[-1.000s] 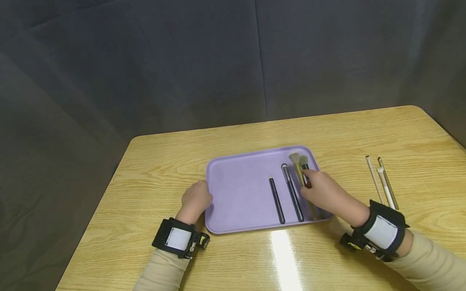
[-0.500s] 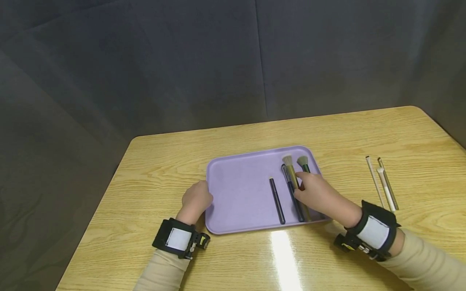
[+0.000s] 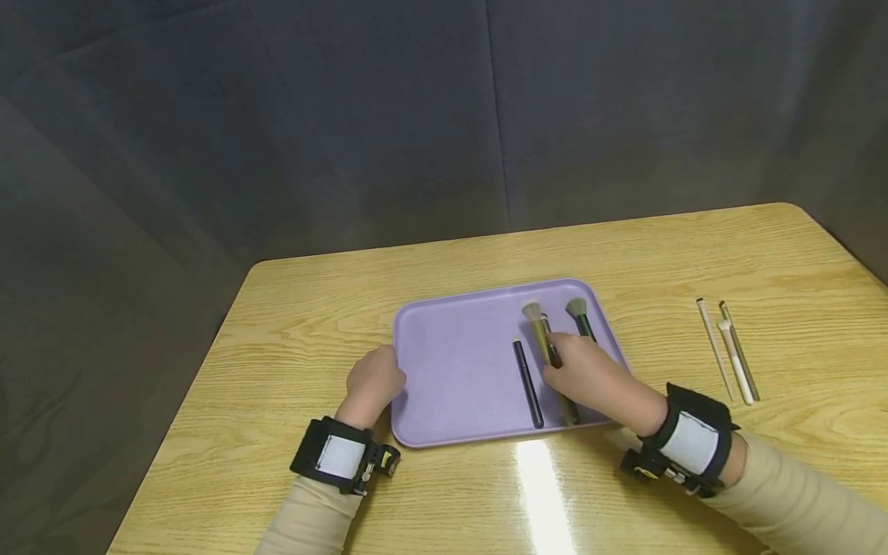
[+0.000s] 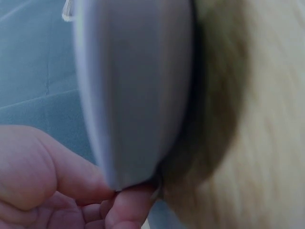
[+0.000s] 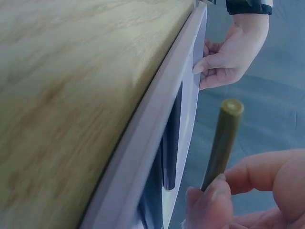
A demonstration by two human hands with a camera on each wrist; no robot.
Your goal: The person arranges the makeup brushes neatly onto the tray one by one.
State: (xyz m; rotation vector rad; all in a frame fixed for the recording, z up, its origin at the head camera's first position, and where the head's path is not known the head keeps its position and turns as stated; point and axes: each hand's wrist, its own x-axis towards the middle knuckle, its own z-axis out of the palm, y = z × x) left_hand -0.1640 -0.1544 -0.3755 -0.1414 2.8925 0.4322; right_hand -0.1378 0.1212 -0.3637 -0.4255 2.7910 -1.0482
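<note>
The right hand [image 3: 588,374], its grip pinching the gold brush [image 3: 538,330], has moved left over the purple tray [image 3: 451,370] the left hand [image 3: 376,378] still pinches.

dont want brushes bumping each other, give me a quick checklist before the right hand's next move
1. Gold brush gripped by the right hand: ok.
2. Its handle end off the tray: ok, apart in the right wrist view.
3. Tray edge held by the left hand: ok.
4. Slim black brush apart from the right hand: ok.
5. Gold brush not touching the silver-necked brush: cannot tell, they overlap in the head view.
6. All brushes on the tray: not ok, three brushes lie on the table.
</note>
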